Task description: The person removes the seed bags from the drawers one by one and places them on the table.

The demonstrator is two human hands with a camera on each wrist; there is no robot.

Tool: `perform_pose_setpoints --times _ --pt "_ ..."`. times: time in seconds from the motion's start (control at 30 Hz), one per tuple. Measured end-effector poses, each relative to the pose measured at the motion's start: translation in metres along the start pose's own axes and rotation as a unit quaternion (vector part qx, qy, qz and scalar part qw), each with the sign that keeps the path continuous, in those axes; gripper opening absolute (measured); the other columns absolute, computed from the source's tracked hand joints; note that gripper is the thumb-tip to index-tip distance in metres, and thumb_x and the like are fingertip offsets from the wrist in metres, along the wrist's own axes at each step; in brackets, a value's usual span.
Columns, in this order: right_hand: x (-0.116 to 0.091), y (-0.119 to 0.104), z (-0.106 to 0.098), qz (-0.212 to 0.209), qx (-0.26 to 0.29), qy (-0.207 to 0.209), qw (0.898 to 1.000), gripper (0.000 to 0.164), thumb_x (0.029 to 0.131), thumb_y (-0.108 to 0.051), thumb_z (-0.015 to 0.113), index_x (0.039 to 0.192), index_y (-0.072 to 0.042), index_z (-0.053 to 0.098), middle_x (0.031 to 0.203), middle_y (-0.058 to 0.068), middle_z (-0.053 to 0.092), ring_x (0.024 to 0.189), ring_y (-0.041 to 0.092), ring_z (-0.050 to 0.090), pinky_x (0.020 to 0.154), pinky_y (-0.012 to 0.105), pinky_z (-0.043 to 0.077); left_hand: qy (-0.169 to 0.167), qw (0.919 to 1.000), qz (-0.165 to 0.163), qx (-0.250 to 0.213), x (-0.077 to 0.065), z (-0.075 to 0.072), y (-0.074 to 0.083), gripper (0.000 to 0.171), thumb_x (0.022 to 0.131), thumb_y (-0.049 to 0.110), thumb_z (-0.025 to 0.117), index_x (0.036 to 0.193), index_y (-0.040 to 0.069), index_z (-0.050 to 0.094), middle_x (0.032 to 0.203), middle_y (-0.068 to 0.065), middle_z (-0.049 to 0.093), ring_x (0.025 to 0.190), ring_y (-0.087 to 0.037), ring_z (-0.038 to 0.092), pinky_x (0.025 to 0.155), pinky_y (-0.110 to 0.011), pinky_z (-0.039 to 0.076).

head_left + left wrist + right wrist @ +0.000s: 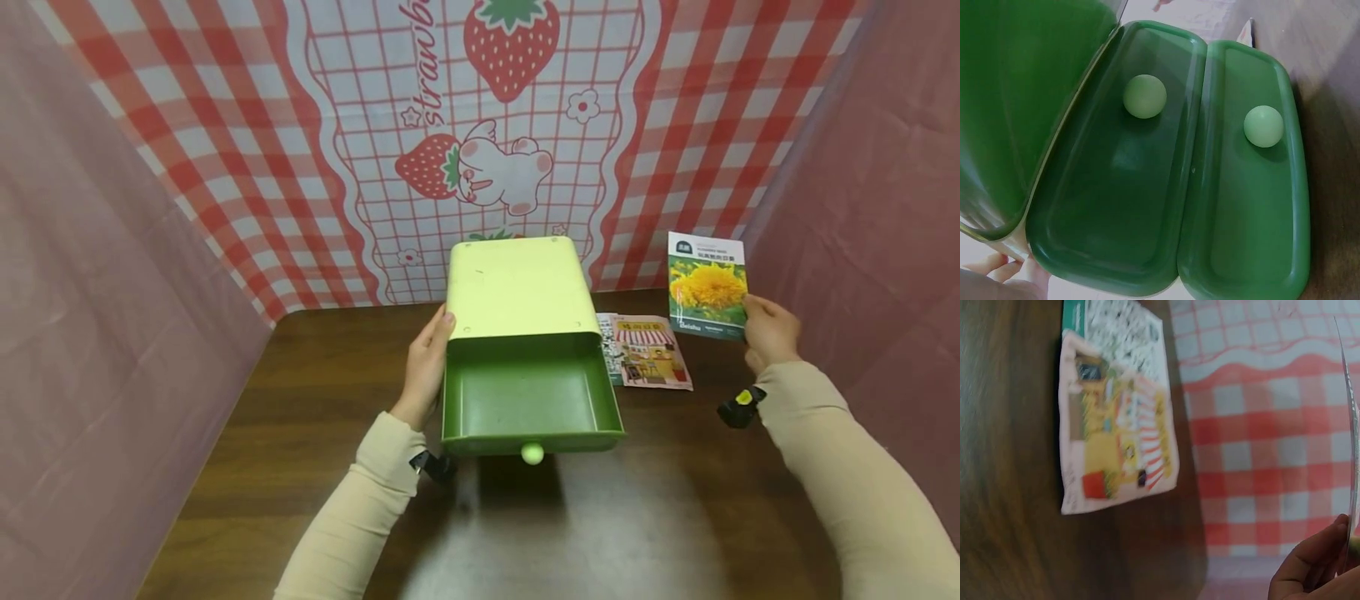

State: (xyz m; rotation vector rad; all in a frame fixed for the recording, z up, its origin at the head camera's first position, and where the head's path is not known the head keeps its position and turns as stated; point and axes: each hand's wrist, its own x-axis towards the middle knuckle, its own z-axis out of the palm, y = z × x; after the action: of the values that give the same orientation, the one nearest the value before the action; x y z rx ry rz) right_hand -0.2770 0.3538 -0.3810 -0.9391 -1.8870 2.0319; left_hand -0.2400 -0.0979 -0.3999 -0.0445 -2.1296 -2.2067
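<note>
A small yellow-green drawer cabinet (521, 287) stands mid-table with its top green drawer (525, 398) pulled out, its inside bare. Two lower drawer fronts (1110, 194), each with a round knob (1145, 96), are closed in the left wrist view. My left hand (423, 371) rests along the cabinet's left side, a fingertip at its top edge; in the left wrist view its fingers (1007, 275) lie against the side wall. To the right, my right hand (772, 332) pinches a seed packet (707, 287) with a yellow flower by its lower right edge, above the table.
Right of the cabinet, a pink packet (652, 354) with a shop drawing lies partly over a white-and-green packet (1124, 337) on the dark wooden table (315, 392). A red checked cloth (217, 108) hangs behind, and pink cloths (862, 208) flank both sides.
</note>
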Motion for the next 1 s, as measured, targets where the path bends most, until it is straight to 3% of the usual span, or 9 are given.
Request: perform_pose_setpoints --times 0.2,0.43,0.53,0.63,0.77,0.87,1.0 --pt "0.014 0.014 -0.003 0.017 -0.001 0.040 0.999 0.044 0.102 -0.032 0.048 0.145 -0.024 0.048 0.138 -0.021 0.050 0.142 0.007 0.029 0.120 0.023 0.022 0.005 0.9999 0.004 0.008 0.000 0.001 0.001 0.059 0.097 0.056 0.050 0.149 0.028 0.042 0.155 0.006 0.039 0.146 -0.015 0.031 0.121 -0.039 0.027" --pt "0.025 0.034 -0.011 0.000 -0.047 0.074 0.996 0.040 0.103 -0.031 0.046 0.141 -0.025 0.055 0.117 -0.022 0.057 0.119 0.004 0.046 0.108 0.020 0.034 0.002 0.9999 0.008 0.009 0.000 0.002 0.001 0.061 0.097 0.056 0.050 0.150 0.025 0.041 0.155 0.007 0.039 0.146 -0.014 0.030 0.122 -0.038 0.026" --pt "0.027 0.042 -0.015 -0.007 -0.070 0.075 0.995 0.039 0.102 -0.031 0.046 0.139 -0.025 0.057 0.108 -0.022 0.058 0.099 0.001 0.050 0.092 0.018 0.041 0.003 1.0000 0.008 0.002 0.000 0.002 0.001 0.059 0.097 0.055 0.050 0.149 0.027 0.042 0.155 0.008 0.040 0.146 -0.012 0.031 0.121 -0.036 0.027" --pt "0.029 0.048 -0.022 0.007 -0.090 0.061 0.994 0.040 0.102 -0.033 0.046 0.140 -0.028 0.056 0.114 -0.022 0.057 0.089 -0.004 0.044 0.076 0.017 0.039 0.003 0.9999 0.008 -0.004 0.000 0.002 0.000 0.059 0.098 0.054 0.051 0.149 0.027 0.042 0.155 0.008 0.040 0.146 -0.012 0.031 0.121 -0.035 0.026" --pt "0.029 0.054 -0.029 0.043 -0.095 0.048 0.993 0.041 0.102 -0.032 0.045 0.142 -0.031 0.052 0.119 -0.022 0.054 0.111 0.001 0.046 0.085 0.017 0.038 0.006 1.0000 0.005 -0.002 0.000 0.002 -0.001 0.059 0.098 0.054 0.050 0.149 0.027 0.042 0.155 0.008 0.039 0.146 -0.012 0.030 0.122 -0.035 0.026" --pt "0.029 0.058 -0.031 0.052 -0.086 0.055 0.993 0.041 0.101 -0.026 0.045 0.141 -0.030 0.054 0.095 -0.025 0.054 0.105 0.001 0.049 0.085 0.016 0.038 0.006 1.0000 0.006 -0.002 0.000 0.001 -0.001 0.059 0.098 0.053 0.050 0.150 0.026 0.041 0.155 0.008 0.039 0.146 -0.012 0.030 0.122 -0.035 0.026" --pt "0.032 0.065 -0.033 0.038 -0.112 0.056 0.991 0.040 0.099 -0.017 0.045 0.134 -0.026 0.061 0.064 -0.029 0.046 0.068 -0.003 0.042 0.059 0.015 0.038 0.006 0.9998 0.013 -0.011 0.000 0.002 -0.001 0.059 0.099 0.052 0.050 0.150 0.023 0.041 0.155 0.006 0.040 0.146 -0.012 0.030 0.122 -0.035 0.026"
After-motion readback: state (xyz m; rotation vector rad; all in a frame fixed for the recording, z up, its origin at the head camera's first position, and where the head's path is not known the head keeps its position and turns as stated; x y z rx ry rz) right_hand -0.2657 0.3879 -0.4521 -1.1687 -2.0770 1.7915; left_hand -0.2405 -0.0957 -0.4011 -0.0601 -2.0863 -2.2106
